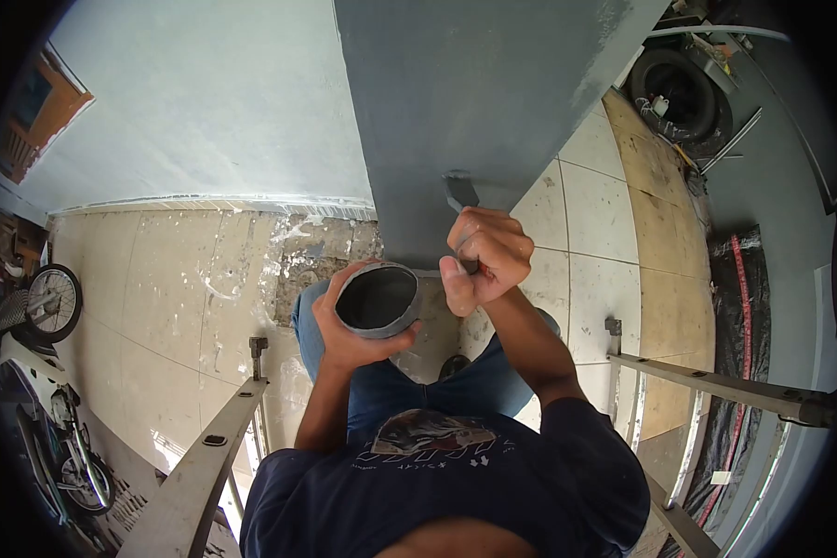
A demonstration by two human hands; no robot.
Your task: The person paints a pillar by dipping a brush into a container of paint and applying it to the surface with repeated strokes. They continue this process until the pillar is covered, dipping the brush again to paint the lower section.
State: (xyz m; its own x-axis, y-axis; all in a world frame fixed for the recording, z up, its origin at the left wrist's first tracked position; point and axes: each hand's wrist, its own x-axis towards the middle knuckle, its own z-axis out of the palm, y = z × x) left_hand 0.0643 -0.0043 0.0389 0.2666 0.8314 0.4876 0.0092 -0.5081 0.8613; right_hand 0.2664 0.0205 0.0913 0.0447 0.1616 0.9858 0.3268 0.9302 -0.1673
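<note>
So the tiled floor (172,279) is taking up most of the space down here, and it's showing white splatter all over, with a rough, dirty patch near the foot of the pale wall (205,102). That wall is running off to my left and looking a bit cloudy. Right in front of me the dark grey column (437,84) is standing, mostly an even grey, but lighter, patchy stuff is showing along its upper right edge. Metal rails (200,465) are flanking me on both sides. Over on the far left a motorbike (56,418) is sitting, and a black tyre (674,93) is lying up at the top right. My left hand (339,321) is wrapping around a bowl (418,312) with dark grey paint in it, holding it just in front of the column's base. My right hand (488,256) is closing around a small brush (462,192), and its tip is pointing at the grey face; can't tell whether it's actually touching.
</note>
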